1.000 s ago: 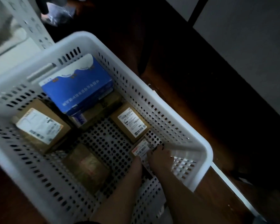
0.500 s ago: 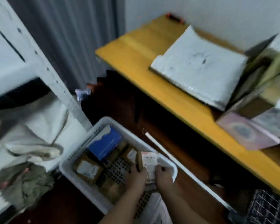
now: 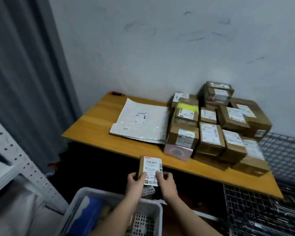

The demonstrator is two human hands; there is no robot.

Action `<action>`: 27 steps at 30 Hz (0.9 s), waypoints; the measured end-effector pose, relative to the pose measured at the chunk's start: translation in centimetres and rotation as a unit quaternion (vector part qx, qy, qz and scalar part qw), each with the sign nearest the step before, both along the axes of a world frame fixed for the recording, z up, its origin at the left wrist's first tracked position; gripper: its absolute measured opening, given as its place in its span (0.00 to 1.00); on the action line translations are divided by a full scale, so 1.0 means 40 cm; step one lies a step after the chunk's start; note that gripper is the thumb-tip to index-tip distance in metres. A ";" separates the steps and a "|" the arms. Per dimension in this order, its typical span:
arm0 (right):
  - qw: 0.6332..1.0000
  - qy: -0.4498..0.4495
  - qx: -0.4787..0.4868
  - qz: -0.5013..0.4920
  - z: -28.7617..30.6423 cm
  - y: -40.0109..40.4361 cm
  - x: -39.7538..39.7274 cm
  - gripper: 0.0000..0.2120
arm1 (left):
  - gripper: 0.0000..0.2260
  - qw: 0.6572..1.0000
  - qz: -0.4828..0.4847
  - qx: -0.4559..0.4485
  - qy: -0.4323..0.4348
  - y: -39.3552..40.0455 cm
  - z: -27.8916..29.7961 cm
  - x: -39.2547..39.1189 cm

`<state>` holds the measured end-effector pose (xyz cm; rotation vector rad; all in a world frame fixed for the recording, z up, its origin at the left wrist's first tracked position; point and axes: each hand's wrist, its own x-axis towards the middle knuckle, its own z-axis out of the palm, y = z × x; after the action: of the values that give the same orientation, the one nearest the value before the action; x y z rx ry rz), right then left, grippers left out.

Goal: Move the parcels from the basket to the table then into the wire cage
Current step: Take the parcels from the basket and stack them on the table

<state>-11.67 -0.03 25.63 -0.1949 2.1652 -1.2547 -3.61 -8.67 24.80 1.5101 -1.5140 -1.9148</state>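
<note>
Small parcel (image 3: 150, 169) held between both hands' grip (thumbs on label).

On the small parcel (image 3: 150, 169) I'm holding, the white shipping label shows barcodes and blurred print I cannot read, apart from a large handwritten "十" and a second, half-covered mark near its lower edge.

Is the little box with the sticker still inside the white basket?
Out. Both hands, left hand and right hand, hold the small parcel up above the basket, near the table edge.
</note>
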 end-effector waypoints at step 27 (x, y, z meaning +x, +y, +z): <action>0.948 -0.004 -0.233 -0.215 0.290 0.693 -0.829 0.24 | 0.22 0.920 -0.325 -0.203 0.080 0.608 0.314 -0.881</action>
<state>-44.82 27.69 37.23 0.0999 1.9277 -2.0047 -38.86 15.65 37.37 0.6960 -2.3460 -1.7832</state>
